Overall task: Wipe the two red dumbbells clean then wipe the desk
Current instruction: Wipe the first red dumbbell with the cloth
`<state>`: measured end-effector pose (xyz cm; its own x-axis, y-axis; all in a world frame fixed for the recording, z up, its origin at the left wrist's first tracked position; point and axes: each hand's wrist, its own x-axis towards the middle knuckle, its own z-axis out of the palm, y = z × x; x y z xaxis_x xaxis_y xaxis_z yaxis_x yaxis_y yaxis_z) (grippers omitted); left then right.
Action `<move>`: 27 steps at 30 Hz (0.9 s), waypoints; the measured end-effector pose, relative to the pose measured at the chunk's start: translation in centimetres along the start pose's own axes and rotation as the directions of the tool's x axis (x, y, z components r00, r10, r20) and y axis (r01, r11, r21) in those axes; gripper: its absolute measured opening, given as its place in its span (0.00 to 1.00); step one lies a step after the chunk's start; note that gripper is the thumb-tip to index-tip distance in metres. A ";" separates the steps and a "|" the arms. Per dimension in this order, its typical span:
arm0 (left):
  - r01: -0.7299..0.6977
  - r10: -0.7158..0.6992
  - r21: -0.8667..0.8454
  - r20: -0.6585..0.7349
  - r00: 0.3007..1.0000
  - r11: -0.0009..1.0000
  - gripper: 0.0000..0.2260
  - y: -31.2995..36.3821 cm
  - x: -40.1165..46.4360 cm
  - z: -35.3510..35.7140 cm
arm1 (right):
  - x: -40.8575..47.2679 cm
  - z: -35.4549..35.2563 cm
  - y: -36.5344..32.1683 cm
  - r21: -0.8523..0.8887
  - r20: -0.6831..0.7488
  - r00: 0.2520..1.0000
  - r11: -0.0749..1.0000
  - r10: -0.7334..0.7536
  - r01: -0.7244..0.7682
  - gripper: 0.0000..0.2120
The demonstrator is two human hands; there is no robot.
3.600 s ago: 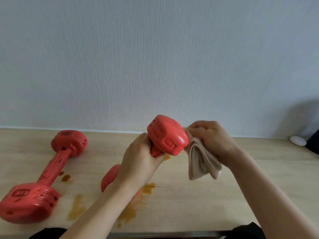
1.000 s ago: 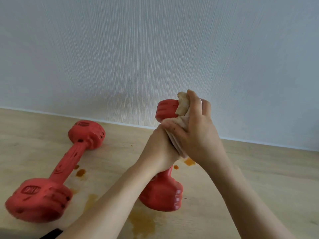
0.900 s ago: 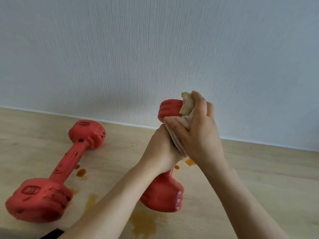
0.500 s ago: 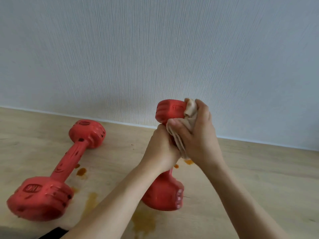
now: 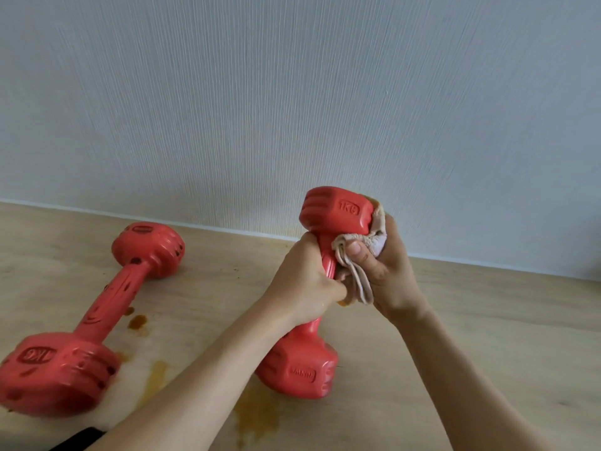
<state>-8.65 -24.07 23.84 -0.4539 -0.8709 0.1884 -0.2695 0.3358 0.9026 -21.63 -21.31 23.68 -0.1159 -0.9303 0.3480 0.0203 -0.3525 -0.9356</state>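
One red dumbbell (image 5: 335, 211) stands nearly upright at the centre, its lower head on the wooden desk (image 5: 487, 320). My left hand (image 5: 305, 284) grips its handle. My right hand (image 5: 387, 275) holds a bunched beige cloth (image 5: 361, 252) against the right side of the upper head and the handle just below it. A second red dumbbell (image 5: 107, 307), speckled with dark spots, lies on the desk at the left, apart from both hands.
Orange-brown stains (image 5: 257, 418) mark the desk below the upright dumbbell and beside the lying one (image 5: 138, 322). A pale textured wall (image 5: 292, 109) rises right behind the desk. A dark object (image 5: 78, 437) shows at the bottom left edge.
My right hand has slid the cloth down from the top of the upper head to its right side and the handle. The "1KG" face is now uncovered.
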 end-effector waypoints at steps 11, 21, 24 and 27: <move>0.009 0.048 -0.211 0.268 0.962 0.977 0.12 1.7 -0.7 -0.7 | -0.4 -0.7 -0.6 0.081 -0.053 0.999 0.997 0.000 0.005 0.38; 0.016 0.058 0.635 -0.096 0.994 0.772 0.23 2.8 -3.3 -0.4 | -1.4 0.4 -1.9 0.031 -0.309 0.949 0.997 -0.062 0.075 0.30; -0.006 0.128 0.764 -0.100 0.987 0.645 0.19 2.3 -4.6 0.2 | -1.6 1.1 -2.5 -0.109 -0.392 0.916 0.993 -0.091 0.052 0.29; -0.039 0.181 0.706 -0.128 0.975 0.707 0.13 1.4 -4.0 -0.2 | -2.0 2.8 -3.1 -0.302 -0.442 0.878 0.952 -0.185 0.049 0.31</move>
<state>-7.05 -20.17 24.41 -0.3827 -0.8344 0.3967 -0.7726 0.5245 0.3579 -18.70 -18.66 26.02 -0.5443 -0.7065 0.4524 -0.2867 -0.3501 -0.8917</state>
